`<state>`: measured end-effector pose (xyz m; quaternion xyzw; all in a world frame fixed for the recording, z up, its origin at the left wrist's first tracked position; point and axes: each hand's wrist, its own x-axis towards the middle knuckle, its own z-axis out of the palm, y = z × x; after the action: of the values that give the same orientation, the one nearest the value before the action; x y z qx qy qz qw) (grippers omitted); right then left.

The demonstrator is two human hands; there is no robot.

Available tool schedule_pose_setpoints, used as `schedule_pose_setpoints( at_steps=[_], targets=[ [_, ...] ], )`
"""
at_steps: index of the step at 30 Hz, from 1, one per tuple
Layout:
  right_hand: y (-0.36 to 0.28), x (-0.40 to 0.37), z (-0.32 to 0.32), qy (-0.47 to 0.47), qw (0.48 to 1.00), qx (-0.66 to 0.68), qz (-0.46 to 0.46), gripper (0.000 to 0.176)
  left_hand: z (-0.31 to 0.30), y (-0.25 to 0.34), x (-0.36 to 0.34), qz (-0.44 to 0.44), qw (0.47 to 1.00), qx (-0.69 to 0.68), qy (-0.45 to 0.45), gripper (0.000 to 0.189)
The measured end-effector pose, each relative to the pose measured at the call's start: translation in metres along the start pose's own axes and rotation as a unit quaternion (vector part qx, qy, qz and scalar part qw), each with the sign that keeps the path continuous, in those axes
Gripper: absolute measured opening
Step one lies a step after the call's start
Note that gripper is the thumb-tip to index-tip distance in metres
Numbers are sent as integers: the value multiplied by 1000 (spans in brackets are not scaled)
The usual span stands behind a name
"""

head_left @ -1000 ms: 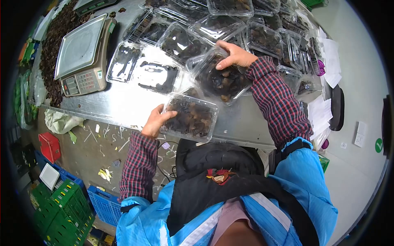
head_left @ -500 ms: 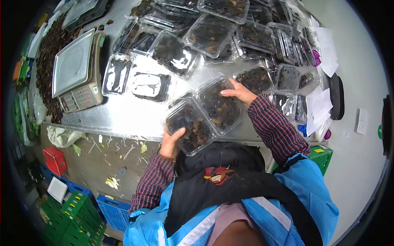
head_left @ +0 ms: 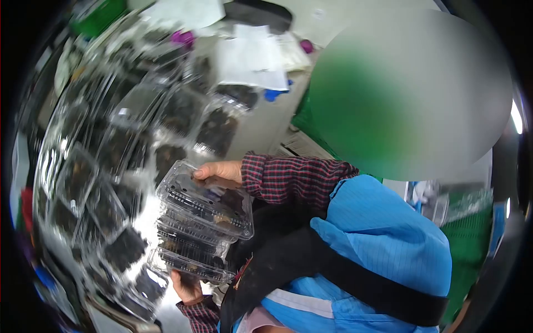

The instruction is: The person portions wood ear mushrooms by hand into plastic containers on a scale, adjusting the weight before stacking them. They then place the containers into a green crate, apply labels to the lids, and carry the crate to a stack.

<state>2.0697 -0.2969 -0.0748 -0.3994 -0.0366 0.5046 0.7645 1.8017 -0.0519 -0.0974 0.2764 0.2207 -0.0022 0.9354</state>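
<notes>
Between my two hands is a stack of clear plastic clamshell boxes (head_left: 202, 208), tilted and close to my apron, with dark brown pieces showing inside. My right hand (head_left: 221, 172) grips the box at the upper end, thumb on its lid. At the lower end, my left hand (head_left: 186, 286) is closed round the edge of the last box; most of its fingers are hidden beneath. How the boxes in the middle sit against one another is partly blurred.
Many more filled clamshell boxes (head_left: 119, 150) lie heaped on the shiny metal table. White papers (head_left: 252, 55) and a dark case (head_left: 258, 14) lie beyond them. Green crates (head_left: 469, 244) stand to the right. A blurred patch covers the upper right.
The view has swung round to the right. The boxes, previously held side by side over the table edge, are now pressed together as a stack between both hands, closer to my body.
</notes>
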Motion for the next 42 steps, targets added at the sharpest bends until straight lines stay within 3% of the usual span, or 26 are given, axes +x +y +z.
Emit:
schedule_pose_setpoints(
  at_steps=[4, 5, 6, 7, 8, 10, 11, 13, 14, 15, 18, 19, 20, 23, 25, 26, 27, 28, 29, 30, 32, 33, 35, 39, 41, 42],
  targets=[
    [-51, -89, -48, 102, 983, -19, -151, 33, 78, -4, 82, -102, 982, 83, -136, 26],
    [-58, -118, -64, 146, 974, -22, -173, 30, 130, -11, 94, -142, 969, 87, -180, 23],
    [-64, -145, -77, 193, 962, -26, -193, 28, 158, -19, 113, -156, 954, 94, -239, 23],
    [-69, -176, -101, 197, 956, -1, -215, 25, 189, -36, 126, -159, 964, 106, -187, 25],
    [-70, -208, -123, 200, 951, 23, -236, 22, 206, -52, 151, -192, 942, 126, -245, 28],
    [-100, -281, -107, 218, 912, 112, -329, 28, 282, -99, 177, -244, 924, 180, -235, 30],
    [-110, -315, -116, 236, 897, 91, -363, 33, 331, -121, 182, -270, 891, 222, -291, 28],
    [-118, -378, -174, 313, 858, 76, -400, 42, 420, -180, 189, -287, 860, 268, -327, 24],
    [-116, -410, -211, 371, 832, 83, -404, 46, 446, -211, 208, -353, 827, 278, -337, 21],
    [-118, -444, -229, 349, 839, 143, -391, 45, 472, -249, 220, -332, 822, 308, -346, 22],
    [-116, -516, -285, 304, 848, 205, -382, 43, 530, -354, 257, -437, 749, 265, -423, 35],
    [-114, -535, -307, 285, 855, 197, -386, 42, 533, -395, 273, -407, 766, 305, -394, 40],
    [-94, -546, -344, 283, 857, 201, -380, 42, 540, -422, 279, -448, 754, 317, -361, 35],
    [-45, -558, -425, 481, 788, 253, -291, 44, 514, -498, 311, -502, 726, 366, -295, 43],
    [-47, -551, -424, 485, 818, 229, -208, 46, 480, -535, 325, -364, 686, 558, -292, 58],
    [-47, -544, -425, 486, 842, 192, -131, 49, 475, -543, 328, -370, 683, 562, -284, 58],
    [-36, -531, -430, 547, 817, 148, -109, 57, 468, -546, 331, -289, 615, 664, -312, 63],
    [-32, -532, -435, 543, 818, 157, -103, 57, 461, -548, 332, -202, 532, 751, -335, 68],
    [-30, -533, -440, 529, 828, 157, -95, 60, 464, -549, 330, -119, 495, 808, -296, 70],
    [-29, -534, -444, 515, 839, 155, -87, 63, 465, -548, 326, -125, 493, 810, -291, 70],
    [-21, -534, -452, 517, 839, 153, -65, 61, 470, -544, 316, 3, 474, 832, -289, 65],
    [-18, -535, -456, 523, 838, 148, -50, 60, 472, -544, 319, 1, 474, 833, -286, 65],
    [-21, -551, -449, 514, 840, 159, -70, 58, 472, -534, 332, -237, 554, 771, -206, 57],
    [-15, -608, -452, 496, 842, 163, -137, 54, 442, -496, 366, -229, 618, 723, -207, 50],
    [-6, -641, -458, 550, 822, 135, -63, 55, 460, -464, 364, -65, 477, 837, -259, 48],
    [-2, -654, -463, 599, 794, 105, 7, 55, 469, -458, 354, -66, 479, 837, -256, 48]
  ],
)
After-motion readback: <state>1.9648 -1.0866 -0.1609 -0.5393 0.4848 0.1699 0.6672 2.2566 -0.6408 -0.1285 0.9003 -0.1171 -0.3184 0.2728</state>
